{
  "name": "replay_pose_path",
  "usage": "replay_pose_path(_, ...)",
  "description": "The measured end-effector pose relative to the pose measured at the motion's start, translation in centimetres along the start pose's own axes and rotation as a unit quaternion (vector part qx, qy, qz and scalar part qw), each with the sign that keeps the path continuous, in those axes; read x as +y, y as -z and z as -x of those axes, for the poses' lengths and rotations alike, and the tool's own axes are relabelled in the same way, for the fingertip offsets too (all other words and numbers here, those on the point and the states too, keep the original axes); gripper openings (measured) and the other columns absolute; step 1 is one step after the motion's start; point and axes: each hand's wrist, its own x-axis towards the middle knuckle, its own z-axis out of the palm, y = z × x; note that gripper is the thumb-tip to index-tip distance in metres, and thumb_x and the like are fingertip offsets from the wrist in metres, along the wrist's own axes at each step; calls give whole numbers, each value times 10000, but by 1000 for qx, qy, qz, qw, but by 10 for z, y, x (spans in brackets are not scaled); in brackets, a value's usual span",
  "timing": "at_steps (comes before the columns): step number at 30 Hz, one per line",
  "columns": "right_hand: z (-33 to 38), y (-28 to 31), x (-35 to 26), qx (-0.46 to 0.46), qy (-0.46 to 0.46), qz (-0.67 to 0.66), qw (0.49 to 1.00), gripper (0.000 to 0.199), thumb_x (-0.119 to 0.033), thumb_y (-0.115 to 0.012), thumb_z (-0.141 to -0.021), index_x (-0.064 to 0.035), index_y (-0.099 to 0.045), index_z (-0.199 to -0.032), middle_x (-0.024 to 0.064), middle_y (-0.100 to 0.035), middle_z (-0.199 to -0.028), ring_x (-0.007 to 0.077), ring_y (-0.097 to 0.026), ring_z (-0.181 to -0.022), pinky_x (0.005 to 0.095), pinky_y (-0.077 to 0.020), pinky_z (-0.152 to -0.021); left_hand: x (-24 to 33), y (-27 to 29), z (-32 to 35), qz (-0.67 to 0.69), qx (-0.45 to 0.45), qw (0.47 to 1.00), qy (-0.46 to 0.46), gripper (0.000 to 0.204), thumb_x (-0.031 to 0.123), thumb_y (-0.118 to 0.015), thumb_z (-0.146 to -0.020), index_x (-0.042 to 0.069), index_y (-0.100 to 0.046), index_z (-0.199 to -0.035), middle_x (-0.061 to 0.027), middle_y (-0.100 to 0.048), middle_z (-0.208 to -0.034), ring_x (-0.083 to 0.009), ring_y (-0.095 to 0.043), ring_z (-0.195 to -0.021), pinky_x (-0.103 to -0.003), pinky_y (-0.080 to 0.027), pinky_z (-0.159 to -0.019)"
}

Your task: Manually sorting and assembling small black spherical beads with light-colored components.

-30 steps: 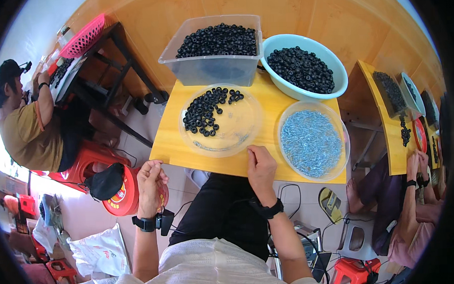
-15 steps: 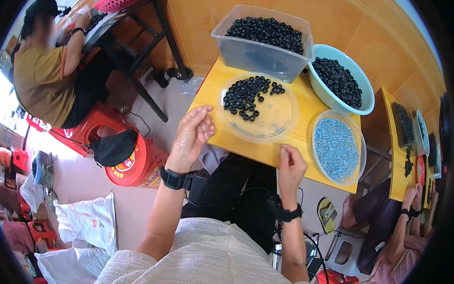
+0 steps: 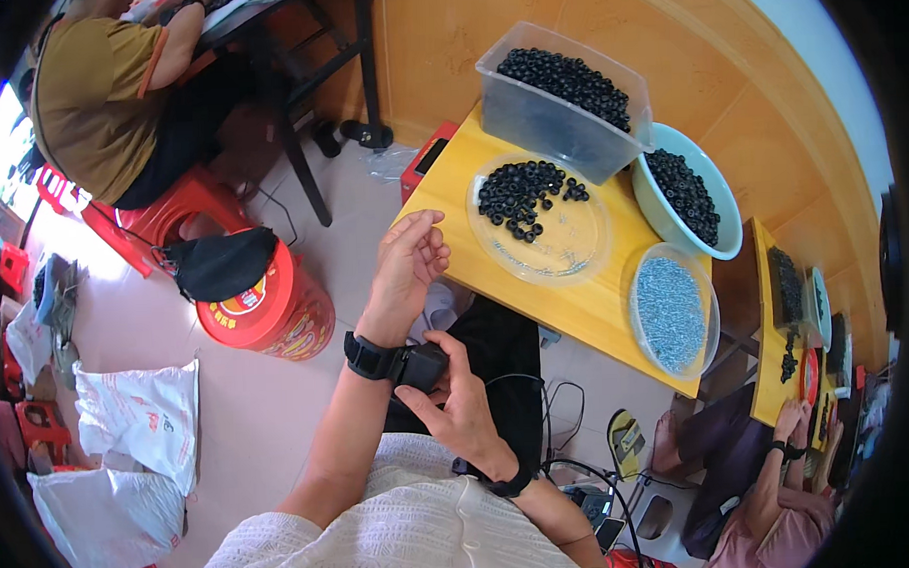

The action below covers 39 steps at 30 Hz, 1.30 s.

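My left hand (image 3: 410, 262) is raised in front of me with its fingers loosely curled and nothing in it, just off the near left edge of the yellow table (image 3: 575, 305). A black wrist device (image 3: 392, 362) is strapped on that wrist. My right hand (image 3: 459, 399) reaches across and pinches the device's body between thumb and fingers. On the table lie a clear round plate (image 3: 563, 245) with black rings, a clear bin (image 3: 558, 105) full of black rings, a pale blue bowl (image 3: 718, 225) of them, and a clear dish of small silver parts (image 3: 668, 312).
A red round stool (image 3: 270, 305) with a black cloth stands on the floor to my left. A person in an olive shirt (image 3: 98, 96) sits at a dark table further left. White bags (image 3: 139, 415) lie on the floor. Another person's hands (image 3: 795, 427) work at the right.
My view has swung left and down. My right hand left the table edge and came across to grip the device on my left wrist; my left hand has risen slightly.
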Motion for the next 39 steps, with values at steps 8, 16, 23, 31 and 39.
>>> replay_pose_path(8,-1,11,7,29,-78,-202,976,500,-77,-652,-793,-24,-347,-1186,102,-529,-974,123,-581,-757,246,-529,-642,-26,-16,-18,-548,4,792,-268,125,154,-561,-825,30,-582,-825,-97,-583,-620,-202,-570,-541,-310,-447,-521)
replay_pose_path(16,-7,15,5,17,-118,-287,950,474,-73,-626,-814,-27,-337,-1187,69,-461,-973,109,-543,-817,228,-536,-629,-32,-16,-22,5,-120,967,225,179,216,-556,-857,43,-590,-891,-58,-585,-674,-163,-586,-581,-274,-475,-557)
replay_pose_path(23,-4,9,4,39,-91,-222,970,468,-101,-643,-809,-20,-344,-1159,93,-510,-977,114,-574,-799,230,-531,-665,-30,-10,-16,-407,-101,908,-24,172,185,-556,-866,22,-582,-916,-21,-563,-722,-100,-563,-658,-218,-479,-609)
replay_pose_path(31,-20,28,1,16,-34,-112,993,462,-102,-672,-778,0,-407,-1142,64,-604,-805,80,-576,-716,204,-455,-603,6,-7,7,-34,-94,990,99,239,248,-512,-895,34,-559,-990,3,-541,-756,-83,-528,-710,-209,-440,-657)
replay_pose_path(39,-82,96,-6,174,-47,-214,960,196,-131,-537,-877,-17,-518,-1035,69,-608,-778,139,-613,-673,247,-519,-621,-14,-16,44,-257,-327,902,117,415,68,-630,-796,22,-454,-1168,-73,-560,-1018,-152,-548,-968,-272,-447,-832)
